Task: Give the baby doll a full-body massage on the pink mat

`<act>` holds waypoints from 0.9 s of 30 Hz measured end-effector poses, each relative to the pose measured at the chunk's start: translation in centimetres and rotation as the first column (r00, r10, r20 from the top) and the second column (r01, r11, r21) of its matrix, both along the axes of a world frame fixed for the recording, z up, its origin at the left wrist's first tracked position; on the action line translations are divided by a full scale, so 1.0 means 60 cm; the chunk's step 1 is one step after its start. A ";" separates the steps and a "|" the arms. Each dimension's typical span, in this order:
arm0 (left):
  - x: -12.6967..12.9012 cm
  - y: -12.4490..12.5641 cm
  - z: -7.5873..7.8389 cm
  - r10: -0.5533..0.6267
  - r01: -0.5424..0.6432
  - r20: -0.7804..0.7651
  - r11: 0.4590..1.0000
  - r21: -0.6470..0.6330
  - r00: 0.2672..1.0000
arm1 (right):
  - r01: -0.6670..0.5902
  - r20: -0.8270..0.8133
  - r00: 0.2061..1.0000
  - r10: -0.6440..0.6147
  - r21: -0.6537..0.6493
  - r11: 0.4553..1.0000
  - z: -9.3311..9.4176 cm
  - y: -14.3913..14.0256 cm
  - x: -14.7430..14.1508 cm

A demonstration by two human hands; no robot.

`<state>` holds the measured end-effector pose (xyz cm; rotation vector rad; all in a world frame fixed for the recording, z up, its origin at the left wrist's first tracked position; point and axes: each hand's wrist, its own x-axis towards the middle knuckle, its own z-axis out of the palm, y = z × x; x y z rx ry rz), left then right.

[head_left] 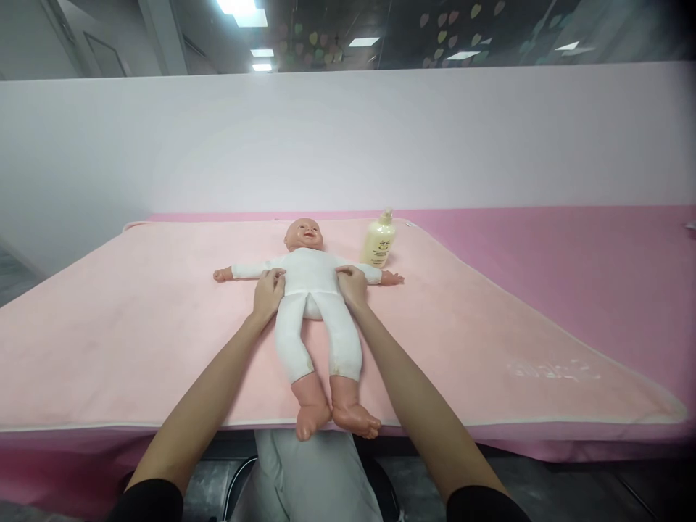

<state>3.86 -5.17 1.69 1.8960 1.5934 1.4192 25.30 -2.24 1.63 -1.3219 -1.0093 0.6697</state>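
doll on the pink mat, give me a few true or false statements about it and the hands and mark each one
1. The doll lies on its back with its arms spread out. True.
2. The left hand and the right hand both rest on the sides of the doll's torso. True.
3. The lotion bottle is held in the right hand. False: it stands by itself on the pink mat, beside the doll's head, and no hand touches it.
4. The doll wears a blue suit. False: the suit is white, with head, hands and feet bare.
5. The doll's feet reach the near edge of the mat. True.
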 end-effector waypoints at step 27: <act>0.002 0.000 0.001 -0.007 0.006 -0.016 0.998 -0.065 1.000 | -0.024 0.100 0.995 0.023 0.009 1.000 -0.029 0.016 0.006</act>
